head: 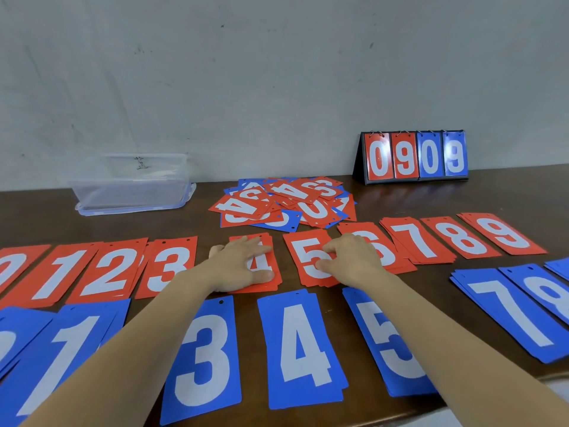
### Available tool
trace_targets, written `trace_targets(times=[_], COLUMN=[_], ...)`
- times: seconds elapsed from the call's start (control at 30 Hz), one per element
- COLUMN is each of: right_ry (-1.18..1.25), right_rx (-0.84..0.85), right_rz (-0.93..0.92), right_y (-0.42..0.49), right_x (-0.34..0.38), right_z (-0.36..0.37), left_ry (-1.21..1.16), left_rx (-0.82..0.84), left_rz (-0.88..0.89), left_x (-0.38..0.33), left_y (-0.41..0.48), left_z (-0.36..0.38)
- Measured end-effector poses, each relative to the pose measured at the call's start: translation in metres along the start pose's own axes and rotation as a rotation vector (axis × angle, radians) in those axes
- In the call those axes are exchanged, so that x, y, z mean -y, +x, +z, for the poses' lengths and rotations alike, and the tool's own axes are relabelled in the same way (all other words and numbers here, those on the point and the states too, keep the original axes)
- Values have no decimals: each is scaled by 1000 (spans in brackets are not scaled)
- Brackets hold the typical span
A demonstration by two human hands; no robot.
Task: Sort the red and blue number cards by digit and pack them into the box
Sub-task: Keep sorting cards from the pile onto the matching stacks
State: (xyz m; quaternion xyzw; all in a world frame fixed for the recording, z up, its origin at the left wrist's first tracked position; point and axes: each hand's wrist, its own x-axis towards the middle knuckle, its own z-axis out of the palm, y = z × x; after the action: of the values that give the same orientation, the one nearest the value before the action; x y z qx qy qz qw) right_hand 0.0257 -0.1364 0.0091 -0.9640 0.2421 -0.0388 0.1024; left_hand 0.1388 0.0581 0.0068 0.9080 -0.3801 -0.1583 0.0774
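Blue piles lie nearest, along the front edge of the brown worktop (pixel 400 198). From nine o'clock to three o'clock I read the blue 1 pile (pixel 61 359), blue 3 pile (pixel 203 359), blue 4 pile (pixel 303 349), blue 5 pile (pixel 391 343), blue 7 pile (pixel 508 312) and blue 8 pile (pixel 551 294) (the two forearms hide part of this row).

Just behind runs the red row, face up, with digits 0 to 9 from left to right. The left hand (pixel 237 266) rests on the red 4 pile (pixel 264 261). Its fingers are spread and nearly straight over the top part, and its thumb lies near the lower edge. The right hand (pixel 354 260) is on the red 5 pile (pixel 308 260) and also covers part of the red 6 pile (pixel 388 254). Its fingers are bent, and the tips of thumb and forefinger touch the white digit. If it pinches a card, I cannot tell.

At twelve o'clock from the hands, further back, is a loose heap (pixel 286 201) of red and blue cards, unsorted and overlapping. At ten o'clock, near the wall, stands the clear plastic box (pixel 132 186); its inside is not clear to see. At two o'clock, also by the wall, stands a flip scoreboard (pixel 415 157) which shows red 0 9 and blue 0 9.
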Motion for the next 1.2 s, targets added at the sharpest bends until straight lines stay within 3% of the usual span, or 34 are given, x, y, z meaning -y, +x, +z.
trace_targets(times=[0.27, 0.47, 0.57, 0.73, 0.97, 1.03, 1.2], right_ry=[30, 220, 256, 284, 368, 341, -15], right_rx=[1, -134, -185, -201, -86, -11, 64], right_rz=[23, 30, 8, -52, -129, -168, -145], right_y=[5, 15, 28, 59, 119, 137, 179], right_x=[10, 1, -3, -1, 41, 62, 94], right_z=[3, -13, -21, -23, -12, -7, 17], left_ry=[29, -238, -298, -318, -291, -296, -300], left_rx=[-36, -423, -534, -620, -644, -638, -656], left_rz=[-6, 36, 16, -69, -182, -195, -184], left_x=[1, -3, -6, 0, 55, 69, 101], left_y=[-1, 7, 14, 21, 23, 27, 44], left_z=[-2, -8, -12, -21, -36, -42, -49])
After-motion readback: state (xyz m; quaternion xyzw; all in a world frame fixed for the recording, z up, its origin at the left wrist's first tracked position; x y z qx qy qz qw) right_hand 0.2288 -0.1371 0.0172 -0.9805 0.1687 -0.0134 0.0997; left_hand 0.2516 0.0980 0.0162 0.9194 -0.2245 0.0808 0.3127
